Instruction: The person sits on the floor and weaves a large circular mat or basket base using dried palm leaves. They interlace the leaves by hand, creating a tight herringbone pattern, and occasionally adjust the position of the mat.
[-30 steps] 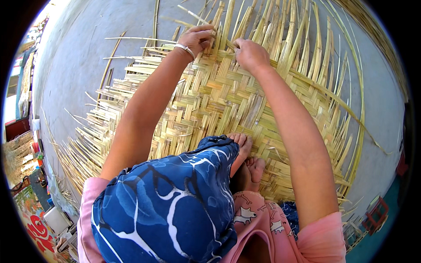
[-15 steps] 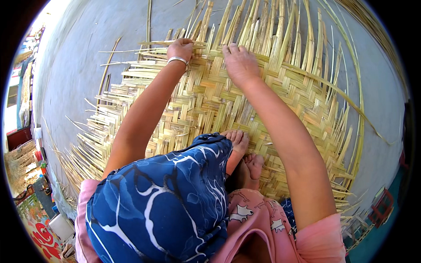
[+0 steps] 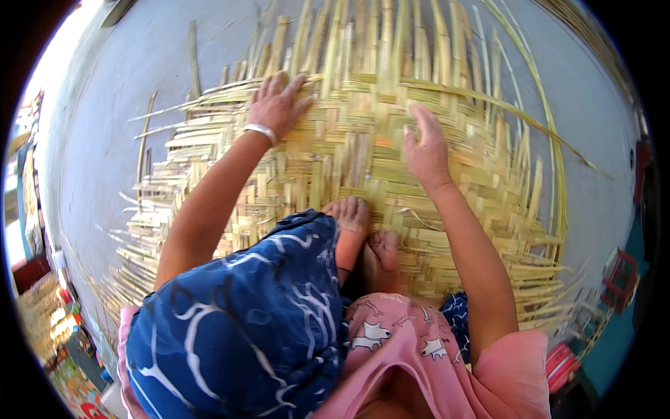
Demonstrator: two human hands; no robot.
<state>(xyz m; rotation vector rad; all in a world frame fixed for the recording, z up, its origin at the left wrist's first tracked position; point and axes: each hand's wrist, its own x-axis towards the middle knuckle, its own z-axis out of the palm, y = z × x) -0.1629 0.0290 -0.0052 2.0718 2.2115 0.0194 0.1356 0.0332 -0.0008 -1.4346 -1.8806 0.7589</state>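
A large mat of split, yellow-green cane-like strips lies on the floor in front of me, closely woven in the middle with loose ends around its sides. My left hand rests on the mat's far left edge, fingers spread, a silver bangle on its wrist. To the right, my right hand is over the weave with thumb and fingers apart, holding nothing; whether it touches the mat I cannot tell. Past that hand, a long green strip runs crosswise along the far edge, its thin tip reaching beyond the mat's right side.
Unwoven strips fan out from the far edge over the grey floor. My bare feet stand on the mat. A bundle of stalks lies far right. A reddish-brown stool-like frame is at the right rim.
Both hands have let go of the strip at the far edge. The left has flattened and shifted slightly left; the right has drawn back nearer and to the right.
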